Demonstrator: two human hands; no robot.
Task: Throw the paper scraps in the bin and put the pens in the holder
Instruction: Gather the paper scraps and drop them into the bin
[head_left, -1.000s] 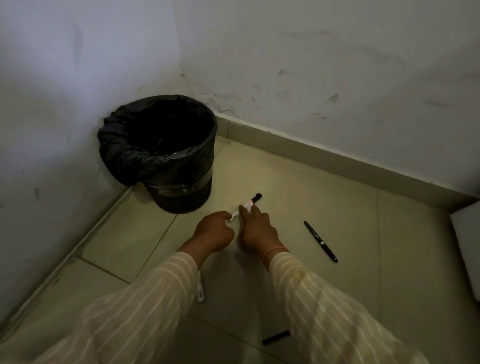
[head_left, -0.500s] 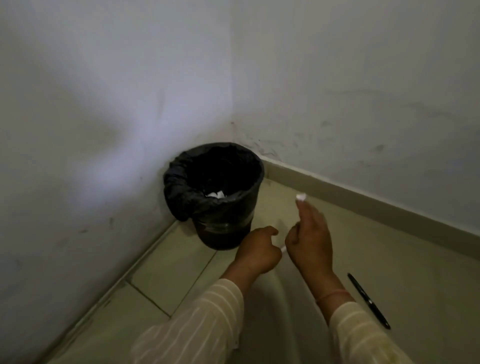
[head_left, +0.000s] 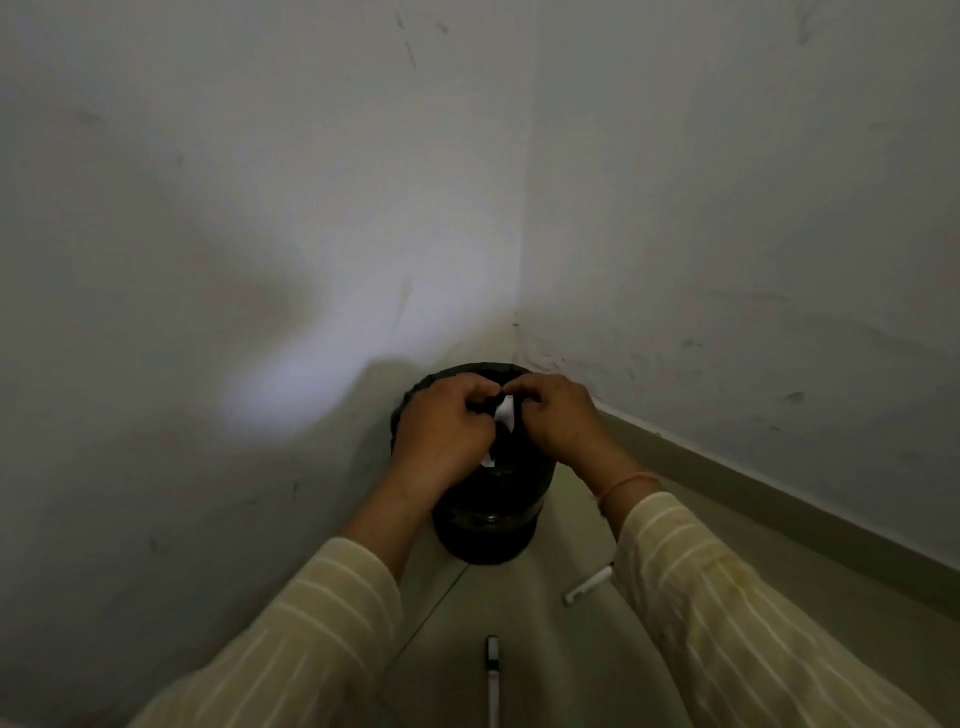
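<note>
A black bin (head_left: 485, 525) lined with a black bag stands in the corner of the room. Both my hands hover over its mouth, fingertips meeting. My left hand (head_left: 441, 431) and my right hand (head_left: 558, 413) pinch a small white paper scrap (head_left: 505, 413) between them, above the bin's opening. More white paper (head_left: 488, 461) shows lower down inside the bin. On the floor tiles lie a white pen (head_left: 587, 586) by my right sleeve and another white pen (head_left: 492, 675) nearer me. No pen holder is in view.
Two white scuffed walls meet behind the bin, with a skirting board (head_left: 779, 493) running along the right wall. The beige tiled floor (head_left: 550, 649) stretches toward me between my striped sleeves.
Both hands rose from the floor and moved forward over the bin, carrying the paper scrap. The view tilted upward, and the black pen on the right has left the frame.
</note>
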